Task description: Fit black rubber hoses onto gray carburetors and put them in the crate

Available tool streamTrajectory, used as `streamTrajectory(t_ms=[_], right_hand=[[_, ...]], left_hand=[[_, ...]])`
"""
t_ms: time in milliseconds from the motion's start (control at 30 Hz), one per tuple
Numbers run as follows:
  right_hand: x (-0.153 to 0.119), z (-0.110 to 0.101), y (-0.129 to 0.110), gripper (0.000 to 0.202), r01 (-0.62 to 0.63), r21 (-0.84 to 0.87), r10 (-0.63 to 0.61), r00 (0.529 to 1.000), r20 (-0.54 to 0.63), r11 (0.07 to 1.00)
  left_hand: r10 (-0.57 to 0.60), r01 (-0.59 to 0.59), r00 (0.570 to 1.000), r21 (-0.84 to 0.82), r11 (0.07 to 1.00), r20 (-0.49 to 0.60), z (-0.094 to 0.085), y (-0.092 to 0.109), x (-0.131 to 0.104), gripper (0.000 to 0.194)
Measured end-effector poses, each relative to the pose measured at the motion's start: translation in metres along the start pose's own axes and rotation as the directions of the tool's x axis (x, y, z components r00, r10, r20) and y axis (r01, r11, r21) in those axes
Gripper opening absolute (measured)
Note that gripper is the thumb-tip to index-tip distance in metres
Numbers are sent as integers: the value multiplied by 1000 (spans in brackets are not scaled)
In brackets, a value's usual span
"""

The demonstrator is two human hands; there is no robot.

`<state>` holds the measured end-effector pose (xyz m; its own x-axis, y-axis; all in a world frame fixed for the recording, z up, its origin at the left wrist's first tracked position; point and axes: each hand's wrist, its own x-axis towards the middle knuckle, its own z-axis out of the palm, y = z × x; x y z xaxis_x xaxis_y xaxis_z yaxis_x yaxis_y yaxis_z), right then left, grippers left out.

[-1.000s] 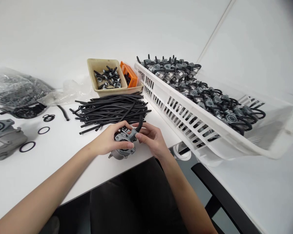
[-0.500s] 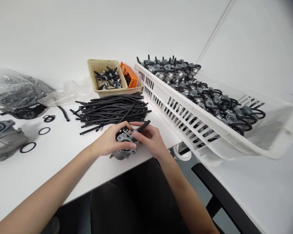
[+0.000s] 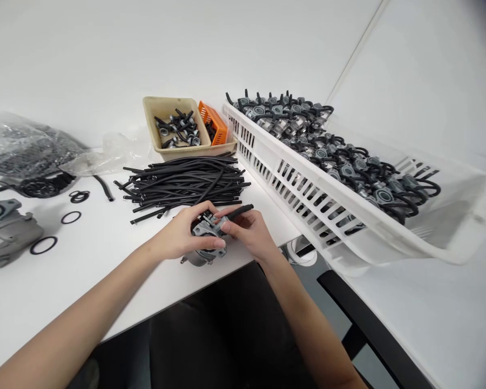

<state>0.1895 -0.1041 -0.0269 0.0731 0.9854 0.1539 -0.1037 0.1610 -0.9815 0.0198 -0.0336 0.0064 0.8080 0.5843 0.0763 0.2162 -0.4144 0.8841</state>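
A grey metal part (image 3: 204, 244), like a carburetor, rests near the table's front edge. My left hand (image 3: 182, 232) is wrapped over its left side, with the thumb across its front. On the right, my right hand (image 3: 249, 229) pinches a small fitting with a short black tube (image 3: 241, 211) against the top of the metal part. The tube points up and to the right. My palms and fingers hide how the fitting meets the metal part. Just behind the hands lies a pile of black hoses (image 3: 186, 181).
A long white crate (image 3: 308, 189) full of assembled metal parts stands at the right. Behind the hoses are a beige bin (image 3: 149, 121) and an orange basket (image 3: 220, 123). At the left are black rings (image 3: 44, 245), a larger metal part (image 3: 10, 237) and a plastic bag (image 3: 20, 140).
The short black tube has tilted lower towards the right, with my right fingers turning slightly. My left hand has stayed nearly still on the metal part.
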Motion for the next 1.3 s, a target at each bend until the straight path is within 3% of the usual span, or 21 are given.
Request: streamTrajectory(t_ms=[167,400,833,1300], right_hand=[[-1,-1,1,40,-4,13,4,1000,14,1000],[-7,-4,-1,30,47,88,-51,998,39,995],[-10,-8,4,20,40,176,-44,999,22,984],[-11,-5,-1,28,-8,135,6,1000,14,991]], left_hand=[[-6,6,1000,-14,1000,20,-1,-2,0,39],[-1,1,1000,-26,1000,19,-2,-4,1,40],[-7,9,1000,-76,997,30,-3,-7,1,44],[-14,17,999,-78,997,45,-3,-8,0,46]])
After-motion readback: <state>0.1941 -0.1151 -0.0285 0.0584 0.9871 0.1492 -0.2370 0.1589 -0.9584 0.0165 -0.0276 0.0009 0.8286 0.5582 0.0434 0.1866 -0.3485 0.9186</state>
